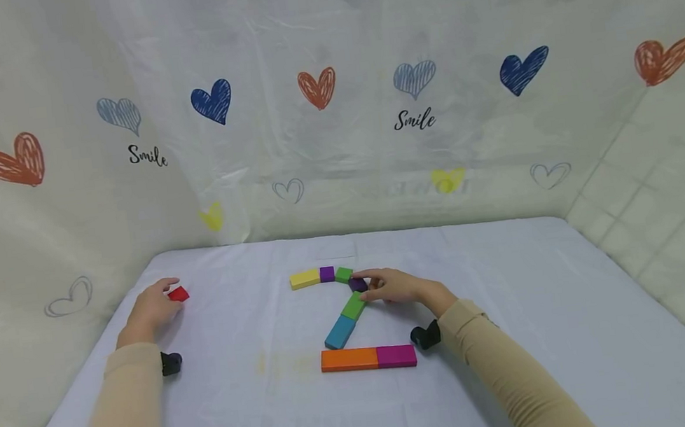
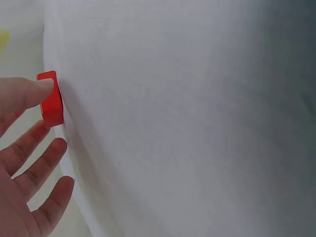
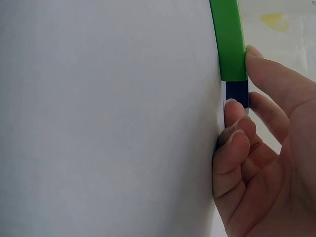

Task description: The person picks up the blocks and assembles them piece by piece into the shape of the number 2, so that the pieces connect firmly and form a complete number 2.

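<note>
At the table's left side, my left hand pinches a red block between thumb and index finger. The other fingers are spread in the left wrist view. My right hand is at the curved row of blocks, holding a dark purple block among its fingers. Its thumb touches the side of the longer green block. The index fingertip reaches a small green block. Leftward from there run a small purple block and a yellow block. A blue block continues the slanted line below the longer green one.
An orange block and a magenta block lie end to end in front of the blue block. A white cloth covers the table. Behind hangs a pale sheet with printed hearts. Black wrist cameras sit by both hands.
</note>
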`<state>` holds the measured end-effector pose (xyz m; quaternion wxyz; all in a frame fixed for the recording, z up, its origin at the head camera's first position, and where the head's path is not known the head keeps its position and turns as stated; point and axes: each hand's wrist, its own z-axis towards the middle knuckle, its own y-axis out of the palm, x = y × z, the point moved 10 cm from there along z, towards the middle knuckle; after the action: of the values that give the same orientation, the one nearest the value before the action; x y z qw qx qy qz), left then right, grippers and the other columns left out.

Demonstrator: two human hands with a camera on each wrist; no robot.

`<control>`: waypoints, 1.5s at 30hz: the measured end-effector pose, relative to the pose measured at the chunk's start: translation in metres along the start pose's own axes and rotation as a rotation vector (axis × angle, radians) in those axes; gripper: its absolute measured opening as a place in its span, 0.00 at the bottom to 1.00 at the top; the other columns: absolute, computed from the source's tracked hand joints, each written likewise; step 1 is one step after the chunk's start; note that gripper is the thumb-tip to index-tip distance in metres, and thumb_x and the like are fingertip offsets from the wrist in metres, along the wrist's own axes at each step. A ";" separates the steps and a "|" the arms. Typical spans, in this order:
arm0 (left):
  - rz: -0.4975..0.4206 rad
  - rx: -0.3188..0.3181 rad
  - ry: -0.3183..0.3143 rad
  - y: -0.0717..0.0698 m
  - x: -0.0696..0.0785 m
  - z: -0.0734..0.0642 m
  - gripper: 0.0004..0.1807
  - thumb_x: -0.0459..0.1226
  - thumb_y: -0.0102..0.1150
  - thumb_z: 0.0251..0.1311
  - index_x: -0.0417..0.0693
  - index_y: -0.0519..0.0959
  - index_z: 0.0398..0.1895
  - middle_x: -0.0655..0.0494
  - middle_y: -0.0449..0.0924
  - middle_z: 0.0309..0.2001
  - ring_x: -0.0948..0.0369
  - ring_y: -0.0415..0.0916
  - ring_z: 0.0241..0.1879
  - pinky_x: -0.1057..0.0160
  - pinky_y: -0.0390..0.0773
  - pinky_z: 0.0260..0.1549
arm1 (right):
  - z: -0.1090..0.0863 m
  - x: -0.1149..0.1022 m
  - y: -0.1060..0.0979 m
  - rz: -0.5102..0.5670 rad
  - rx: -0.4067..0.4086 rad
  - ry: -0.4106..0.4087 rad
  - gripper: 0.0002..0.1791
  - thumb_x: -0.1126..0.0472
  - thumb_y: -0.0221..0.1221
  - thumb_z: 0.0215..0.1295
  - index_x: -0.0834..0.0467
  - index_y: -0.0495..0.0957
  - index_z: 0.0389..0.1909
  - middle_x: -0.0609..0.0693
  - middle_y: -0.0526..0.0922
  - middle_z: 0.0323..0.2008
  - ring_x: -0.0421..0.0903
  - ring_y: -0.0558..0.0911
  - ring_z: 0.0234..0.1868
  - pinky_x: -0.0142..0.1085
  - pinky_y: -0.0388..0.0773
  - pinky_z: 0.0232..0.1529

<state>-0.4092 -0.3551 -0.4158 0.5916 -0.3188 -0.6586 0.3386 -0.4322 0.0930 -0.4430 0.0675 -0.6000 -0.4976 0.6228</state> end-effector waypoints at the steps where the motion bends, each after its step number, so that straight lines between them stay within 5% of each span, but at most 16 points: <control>1: 0.005 0.005 -0.012 0.000 -0.002 0.002 0.33 0.32 0.52 0.66 0.31 0.59 0.74 0.22 0.59 0.68 0.28 0.58 0.66 0.30 0.62 0.63 | 0.000 -0.001 0.000 0.000 0.000 0.001 0.34 0.50 0.62 0.73 0.50 0.66 0.77 0.51 0.77 0.46 0.46 0.76 0.39 0.37 0.73 0.42; 14: 0.050 0.067 -0.152 -0.003 -0.013 0.007 0.31 0.35 0.52 0.65 0.35 0.63 0.71 0.26 0.66 0.65 0.28 0.62 0.61 0.28 0.59 0.53 | 0.001 -0.004 -0.001 0.005 -0.002 0.001 0.34 0.49 0.63 0.72 0.50 0.66 0.76 0.51 0.77 0.45 0.46 0.75 0.39 0.37 0.73 0.41; 36: 0.035 0.042 -0.175 -0.003 -0.016 0.005 0.29 0.37 0.59 0.68 0.33 0.68 0.68 0.23 0.63 0.64 0.29 0.59 0.62 0.27 0.60 0.54 | -0.002 -0.005 0.003 0.014 0.003 -0.005 0.34 0.50 0.63 0.73 0.51 0.66 0.76 0.51 0.77 0.44 0.46 0.76 0.38 0.37 0.73 0.41; 45: 0.029 0.052 -0.136 -0.002 -0.007 0.009 0.29 0.39 0.59 0.68 0.34 0.68 0.69 0.24 0.65 0.63 0.31 0.60 0.63 0.29 0.62 0.53 | -0.002 -0.004 0.002 0.007 0.007 -0.004 0.34 0.50 0.63 0.72 0.51 0.66 0.76 0.51 0.77 0.44 0.46 0.76 0.38 0.37 0.73 0.41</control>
<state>-0.4175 -0.3628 -0.4189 0.5486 -0.2891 -0.6837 0.3847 -0.4291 0.0907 -0.4414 0.0666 -0.6002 -0.4935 0.6259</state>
